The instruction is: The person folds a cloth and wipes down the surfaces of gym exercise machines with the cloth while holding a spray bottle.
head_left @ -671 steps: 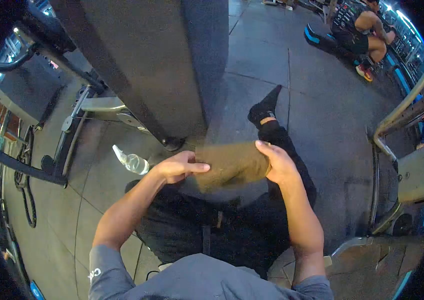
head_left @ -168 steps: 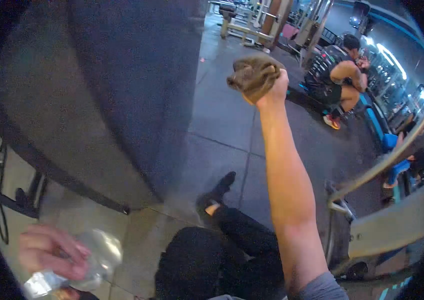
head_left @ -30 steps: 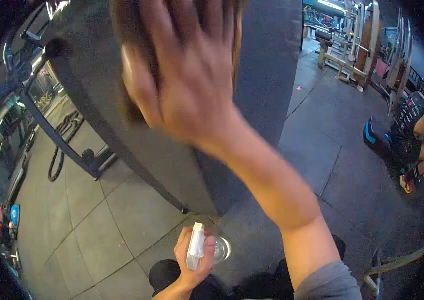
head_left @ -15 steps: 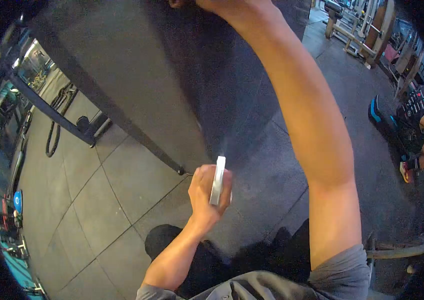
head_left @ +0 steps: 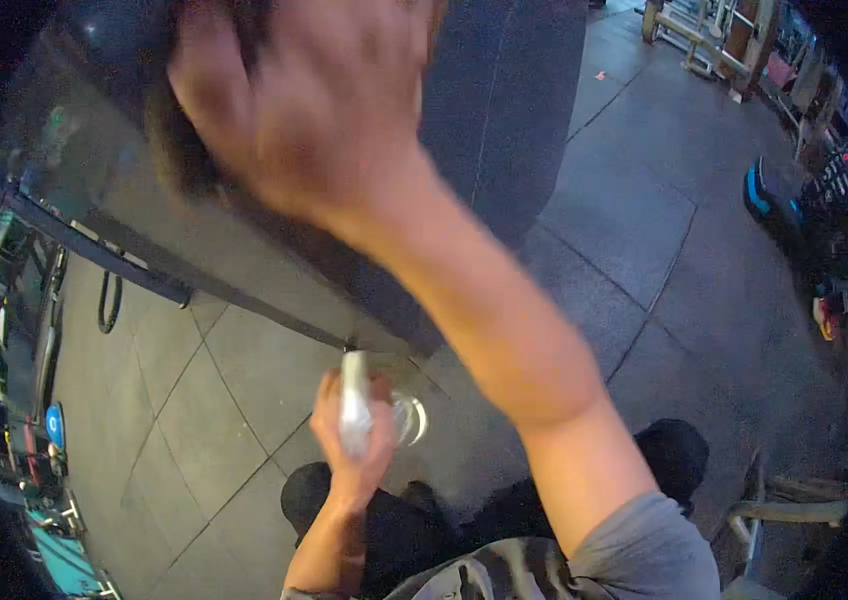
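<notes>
My left hand [head_left: 372,460] is wrapped round a spray bottle, low in front of my body. Its white head [head_left: 355,400] points away from me, and part of its clear body shows to the right of the fingers. My right hand [head_left: 319,120] is raised at the top of the view, over a large dark padded panel [head_left: 514,120]. Motion smears its fingers, and a dark patch beside them could be a cloth or a shadow; I cannot tell which.
A dark metal frame bar [head_left: 94,245] runs along the left, with a black rope loop [head_left: 109,302] near it. Grey floor tiles [head_left: 194,430] lie below. At the right are another person's leg and shoe [head_left: 774,195], and gym machines [head_left: 709,45] stand behind.
My right hand has come down and left into full view, across the panel. My left hand has shifted left and slightly down with the spray bottle. The view has turned a little.
</notes>
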### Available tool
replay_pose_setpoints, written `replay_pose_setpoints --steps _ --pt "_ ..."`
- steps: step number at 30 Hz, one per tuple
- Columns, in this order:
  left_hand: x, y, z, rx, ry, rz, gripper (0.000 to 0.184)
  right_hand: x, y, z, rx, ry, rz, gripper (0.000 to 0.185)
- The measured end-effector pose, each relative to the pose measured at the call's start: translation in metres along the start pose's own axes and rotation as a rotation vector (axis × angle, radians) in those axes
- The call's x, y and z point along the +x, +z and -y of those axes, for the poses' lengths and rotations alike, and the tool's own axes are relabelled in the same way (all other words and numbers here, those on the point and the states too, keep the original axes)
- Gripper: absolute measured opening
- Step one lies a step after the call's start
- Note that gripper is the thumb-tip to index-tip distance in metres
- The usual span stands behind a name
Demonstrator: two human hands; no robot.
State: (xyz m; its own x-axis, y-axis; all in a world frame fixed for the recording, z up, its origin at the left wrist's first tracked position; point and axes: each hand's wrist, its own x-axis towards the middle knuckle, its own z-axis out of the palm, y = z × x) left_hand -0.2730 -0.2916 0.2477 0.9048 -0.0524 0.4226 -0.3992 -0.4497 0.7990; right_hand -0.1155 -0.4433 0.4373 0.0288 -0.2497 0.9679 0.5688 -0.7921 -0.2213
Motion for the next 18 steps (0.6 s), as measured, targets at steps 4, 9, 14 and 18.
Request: replay_pose_setpoints --steps 4,9,14,18 --pt "-0.009 -0.033 -0.023 0.141 -0.064 -0.108 0.016 -0.178 -0.023 -0.005 0.004 0.343 0.035 0.079" --pt "-0.027 -0.039 -0.027 0.198 -0.066 -0.064 0.016 -0.358 -0.054 0.011 0.01 0.727 0.123 0.078" --pt "-0.023 -0.046 -0.033 0.263 -0.054 0.122 0.014 -0.196 -0.04 -0.002 -0.097 0.545 0.166 0.071" --pt "-0.012 -0.01 -0.037 0.304 0.134 0.24 0.016 -0.038 -0.021 -0.051 -0.026 0.098 0.016 0.067"
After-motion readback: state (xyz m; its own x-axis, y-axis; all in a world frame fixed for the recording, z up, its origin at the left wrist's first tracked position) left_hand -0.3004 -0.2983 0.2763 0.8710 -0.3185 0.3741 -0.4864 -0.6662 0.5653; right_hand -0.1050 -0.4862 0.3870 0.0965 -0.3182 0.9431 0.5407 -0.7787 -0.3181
